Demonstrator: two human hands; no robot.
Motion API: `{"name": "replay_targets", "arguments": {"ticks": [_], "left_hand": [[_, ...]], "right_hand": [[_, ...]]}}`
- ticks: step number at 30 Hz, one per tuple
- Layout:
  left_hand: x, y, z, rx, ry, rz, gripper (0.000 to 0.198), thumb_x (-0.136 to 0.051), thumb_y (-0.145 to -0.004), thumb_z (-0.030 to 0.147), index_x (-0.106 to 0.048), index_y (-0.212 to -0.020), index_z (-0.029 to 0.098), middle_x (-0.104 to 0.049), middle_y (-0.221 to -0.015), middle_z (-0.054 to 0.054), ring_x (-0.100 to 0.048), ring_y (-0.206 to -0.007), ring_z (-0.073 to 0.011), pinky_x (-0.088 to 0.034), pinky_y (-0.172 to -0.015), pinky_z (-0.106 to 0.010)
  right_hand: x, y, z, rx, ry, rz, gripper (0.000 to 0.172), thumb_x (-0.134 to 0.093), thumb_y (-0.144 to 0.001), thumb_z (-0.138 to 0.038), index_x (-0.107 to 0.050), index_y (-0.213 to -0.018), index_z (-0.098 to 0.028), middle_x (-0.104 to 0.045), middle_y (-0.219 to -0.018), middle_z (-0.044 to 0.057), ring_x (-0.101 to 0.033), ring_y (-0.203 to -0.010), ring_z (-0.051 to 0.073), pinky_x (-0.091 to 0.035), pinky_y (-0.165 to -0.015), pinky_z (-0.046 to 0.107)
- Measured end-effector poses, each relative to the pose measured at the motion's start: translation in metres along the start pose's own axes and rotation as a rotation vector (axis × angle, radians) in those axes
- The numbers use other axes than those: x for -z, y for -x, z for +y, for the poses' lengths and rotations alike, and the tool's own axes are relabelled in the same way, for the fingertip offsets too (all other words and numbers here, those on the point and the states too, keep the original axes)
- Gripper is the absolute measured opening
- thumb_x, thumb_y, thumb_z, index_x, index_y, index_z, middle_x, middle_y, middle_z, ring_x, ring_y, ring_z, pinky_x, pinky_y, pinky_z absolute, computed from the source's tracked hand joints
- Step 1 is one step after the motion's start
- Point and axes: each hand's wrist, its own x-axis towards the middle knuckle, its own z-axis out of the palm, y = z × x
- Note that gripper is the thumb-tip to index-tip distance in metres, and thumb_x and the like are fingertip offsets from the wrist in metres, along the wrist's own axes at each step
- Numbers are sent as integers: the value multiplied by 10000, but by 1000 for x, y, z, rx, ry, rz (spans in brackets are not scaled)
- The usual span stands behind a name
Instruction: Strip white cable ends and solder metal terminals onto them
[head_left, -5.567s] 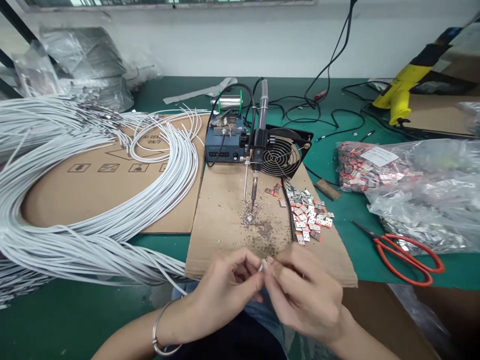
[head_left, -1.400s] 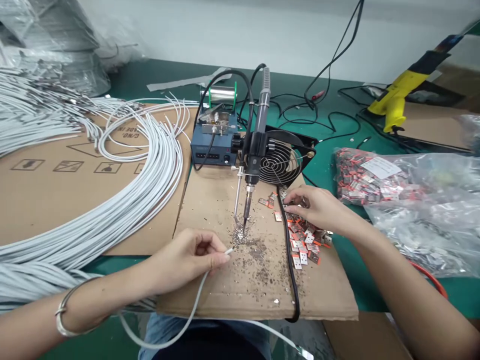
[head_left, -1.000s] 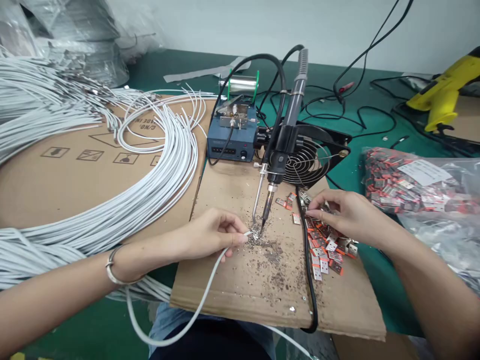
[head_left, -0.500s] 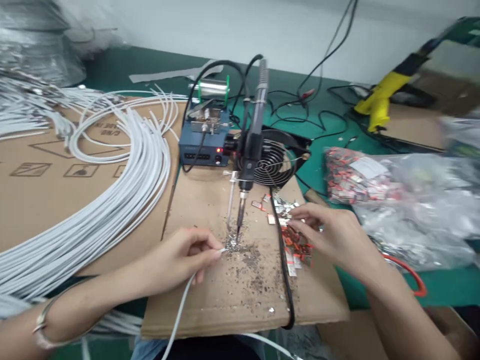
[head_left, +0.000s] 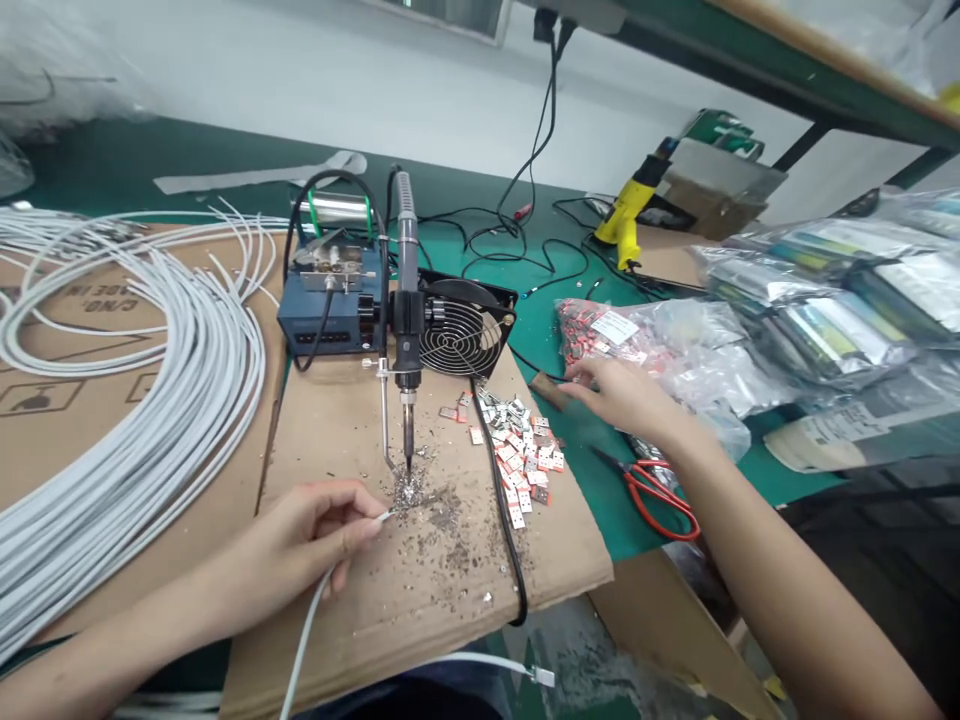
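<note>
Skinny white cable, pinched just in front of the iron tip

So the thin, round, white plastic-jacketed cable (head_left: 306, 632) is over the cardboard, its end by the burnt spot, its tail running down toward the near left corner. The left hand (head_left: 322, 530) has it clamped between thumb and fingertips, with a short bit poking out.

Handling-wise, I'd guess it's light and bendy, smooth but not really slippery. The end looks like the delicate part, so I'd grab the jacket just behind it.

Just past that end, a grey-and-black soldering iron (head_left: 407, 372) points tip-down in its stand over the tan cardboard sheet (head_left: 315, 430). Along the sheet's right edge there's a loose pile of flat silver-and-orange metal plugs (head_left: 523, 455).

The right hand (head_left: 626, 400) is beyond that edge, over the green desk (head_left: 606, 505), fingertips right by a small brown block (head_left: 550, 390). Can't tell if they're touching it or pinching anything. Red-handled scissors (head_left: 634, 478) sit under that forearm, near the desk's front edge.

Further out: a blue box-shaped station (head_left: 326, 340) and a black round-grilled fan (head_left: 459, 340) at the cardboard's far edge, plus a fat bundle of white cables (head_left: 187, 380) off to the left.
</note>
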Motion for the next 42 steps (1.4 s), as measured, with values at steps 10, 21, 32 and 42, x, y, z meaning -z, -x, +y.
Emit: {"name": "replay_targets", "arguments": {"ticks": [10,21,32,42], "left_hand": [[4,15,13,-35,-202,141,198,-484,-847,327,-518,-738,167,-525,-518,49,-533,-481,-113,-386,-496,-216],[25,30,21,-149,-432,342,156,-477,-864,304,-548,-801,181,-605,-557,30,-585,-534,-133,-399,-525,-214],[24,31,20,-178,-380,338,143,-478,-860,288,-534,-778,184,-604,-542,35,-594,-533,-128,-415,-540,-221],[26,30,17,-200,-361,359,152,-491,-865,308,-535,-788,185,-578,-563,42,-600,-534,-122,-417,-520,-214]], "right_hand": [[-11,-4,-24,-1,-139,193,160,-642,-772,-326,-620,-786,-169,-660,-692,59,-634,-671,244,-458,-573,329],[0,62,-155,582,-309,537,52,-580,-836,-153,-580,-826,-204,-626,-596,-8,-514,-566,165,-348,-648,341],[6,60,-155,591,-201,491,59,-607,-822,-146,-586,-810,-200,-619,-585,-9,-479,-624,190,-279,-647,359],[-9,50,-148,181,-834,133,109,-553,-816,-262,-554,-722,-205,-576,-657,8,-519,-588,162,-398,-533,278]]}}
